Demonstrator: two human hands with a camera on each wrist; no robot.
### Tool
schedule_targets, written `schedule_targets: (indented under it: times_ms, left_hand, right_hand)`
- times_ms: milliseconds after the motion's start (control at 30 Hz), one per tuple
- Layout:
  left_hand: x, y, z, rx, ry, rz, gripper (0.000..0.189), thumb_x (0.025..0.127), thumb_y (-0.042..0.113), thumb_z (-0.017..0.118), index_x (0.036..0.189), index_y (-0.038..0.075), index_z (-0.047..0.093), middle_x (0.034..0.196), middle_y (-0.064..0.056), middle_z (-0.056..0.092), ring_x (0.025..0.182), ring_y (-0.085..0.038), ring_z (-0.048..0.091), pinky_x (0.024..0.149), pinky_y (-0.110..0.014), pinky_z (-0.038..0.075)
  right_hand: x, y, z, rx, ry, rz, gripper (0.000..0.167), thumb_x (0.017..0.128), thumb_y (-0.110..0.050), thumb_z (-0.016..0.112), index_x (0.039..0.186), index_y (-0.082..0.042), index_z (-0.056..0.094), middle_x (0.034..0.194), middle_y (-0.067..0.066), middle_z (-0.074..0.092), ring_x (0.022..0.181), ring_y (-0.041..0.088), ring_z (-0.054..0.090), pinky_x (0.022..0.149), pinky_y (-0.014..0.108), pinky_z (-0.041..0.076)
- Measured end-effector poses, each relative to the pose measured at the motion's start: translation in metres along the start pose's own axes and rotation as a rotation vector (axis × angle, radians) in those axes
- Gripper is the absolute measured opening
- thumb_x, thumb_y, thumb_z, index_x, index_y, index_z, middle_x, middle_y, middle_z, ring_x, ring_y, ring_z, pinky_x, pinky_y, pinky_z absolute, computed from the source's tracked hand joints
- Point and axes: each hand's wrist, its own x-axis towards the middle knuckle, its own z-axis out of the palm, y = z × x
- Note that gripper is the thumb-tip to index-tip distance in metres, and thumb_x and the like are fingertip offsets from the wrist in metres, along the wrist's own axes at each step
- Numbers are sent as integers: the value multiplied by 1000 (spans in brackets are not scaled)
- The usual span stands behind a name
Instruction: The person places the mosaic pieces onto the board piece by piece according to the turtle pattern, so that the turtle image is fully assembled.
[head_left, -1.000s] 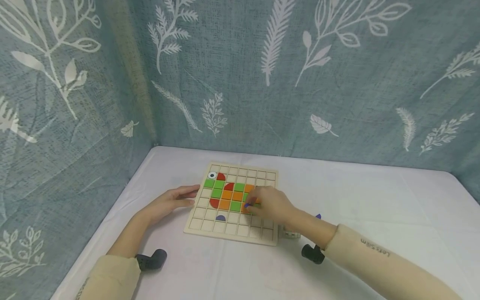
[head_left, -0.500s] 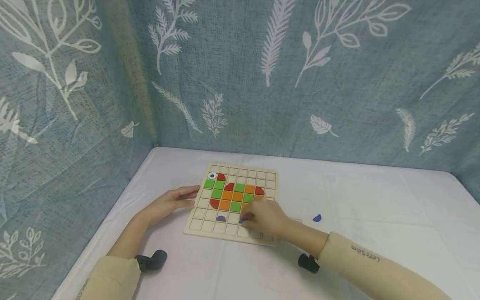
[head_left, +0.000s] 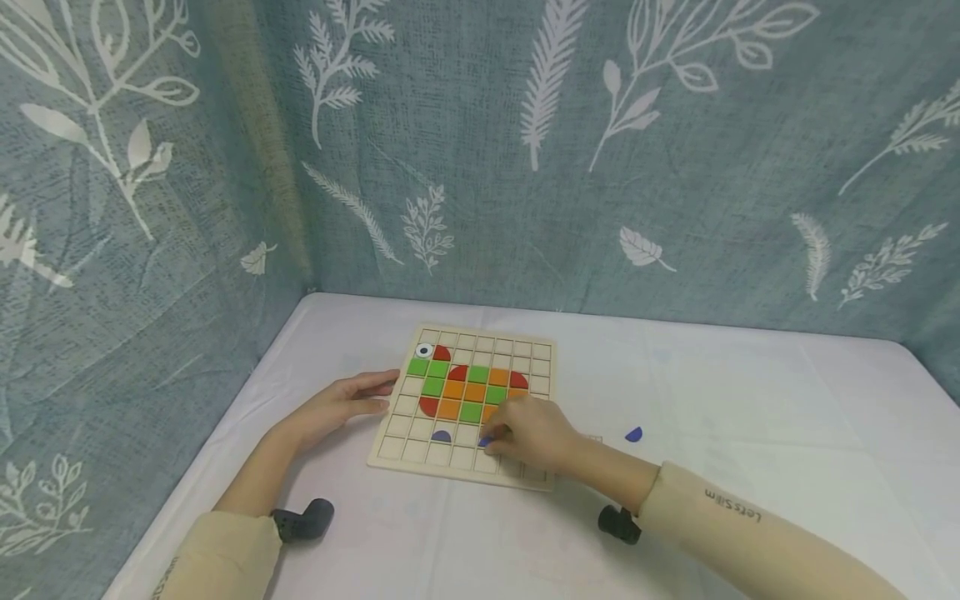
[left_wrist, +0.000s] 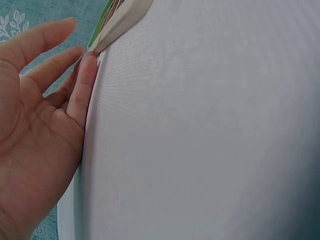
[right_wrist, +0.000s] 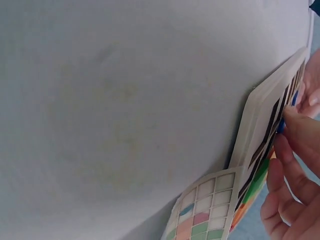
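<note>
A wooden grid board (head_left: 408, 450) lies on the table, with green and orange square tiles (head_left: 476, 392), several red rounded pieces and a white eye tile (head_left: 423, 351) set in its cells. My right hand (head_left: 538, 432) pinches a blue half-round piece (head_left: 485, 442) between thumb and finger, low over a cell in the second row from the near edge. Another blue half-round piece (head_left: 442, 436) sits in that row, to the left. My left hand (head_left: 341, 404) rests at the board's left edge, fingers extended; in the left wrist view a fingertip (left_wrist: 89, 62) touches the board's corner.
A loose blue half-round piece (head_left: 634, 434) lies on the white tablecloth (head_left: 735, 467) right of the board. A card printed with a coloured grid (right_wrist: 205, 202) lies against the board's right side, mostly under my right forearm. A patterned curtain (head_left: 480, 233) hangs behind the table.
My right hand has moved down and left from the orange tiles to the lower row with the blue piece, then stayed there. The left hand has kept still.
</note>
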Motion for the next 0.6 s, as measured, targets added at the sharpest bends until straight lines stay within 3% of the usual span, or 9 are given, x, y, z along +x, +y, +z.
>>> schedule_targets:
  times_ms: [200,367,467,600]
  left_hand:
    - [0,1,0,-4,-4,13,60,88,21,59,142,6,36,143,-18,37,134,-36,28,111,-56,23]
    - [1,0,0,3,-7,15,60,88,22,58,142,6,36,143,-18,36,133,-36,29,111,-55,23]
    - [1,-1,0,8,-4,8,60,88,23,59,142,7,36,144,-17,36,133,-35,30,111,-55,23]
    - [2,-3,0,9,0,-7,61,88,24,59,142,7,36,144,-16,36,134,-35,29,111,-55,23]
  right_hand:
    - [-1,3,-3,18,1,9,22,77,-26,74,96,-14,74,82,-9,69,73,3,55,64,17,48]
    - [-6,9,-10,52,8,5,22,81,-28,70,99,-15,73,94,-5,70,87,9,63,73,26,54]
    - [-12,16,-16,81,31,38,20,82,-26,69,98,-15,73,93,-5,70,79,10,62,66,25,53]
    - [-23,28,-22,95,93,116,17,82,-26,69,95,-15,73,85,-8,67,63,6,50,50,19,44]
